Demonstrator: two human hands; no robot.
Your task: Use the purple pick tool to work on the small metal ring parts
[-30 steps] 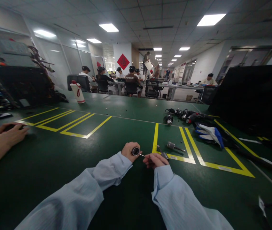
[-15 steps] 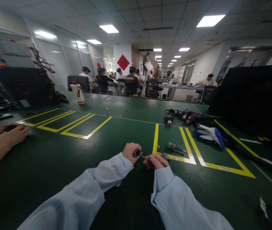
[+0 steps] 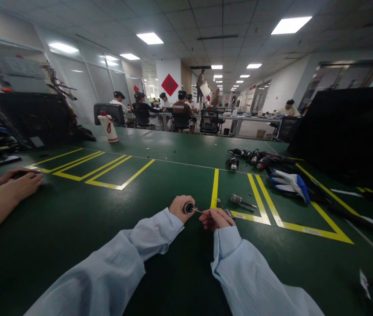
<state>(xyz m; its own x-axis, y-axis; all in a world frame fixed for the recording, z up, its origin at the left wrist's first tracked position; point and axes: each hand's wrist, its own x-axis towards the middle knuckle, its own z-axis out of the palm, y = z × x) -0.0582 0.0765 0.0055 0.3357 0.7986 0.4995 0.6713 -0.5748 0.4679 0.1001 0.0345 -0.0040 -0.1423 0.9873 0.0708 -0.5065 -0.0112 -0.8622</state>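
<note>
My left hand (image 3: 180, 207) is closed around a dark cylindrical metal part (image 3: 188, 208) whose round, ringed end faces me. Between the fingers of my right hand (image 3: 216, 219) is a thin metal rod (image 3: 199, 211), its tip at the rim of that part; whether it touches or enters is too small to tell. Just beyond the right hand, a grey metal cylinder with a shaft (image 3: 237, 199) lies on the green table (image 3: 160, 281). A second shafted piece (image 3: 221, 204) lies partly hidden behind my right fingers.
Yellow tape (image 3: 258, 197) marks the tabletop. At the right are dark tool parts (image 3: 234, 164) and a blue-and-white glove (image 3: 289, 184). A white bottle (image 3: 108, 127) stands far left. Another person's hands (image 3: 18, 188) hold a dark object at the left edge. People sit at tables behind.
My right hand has shifted slightly right, and more of the thin rod shows between the hands. The left hand keeps its hold on the cylindrical part, now turned slightly.
</note>
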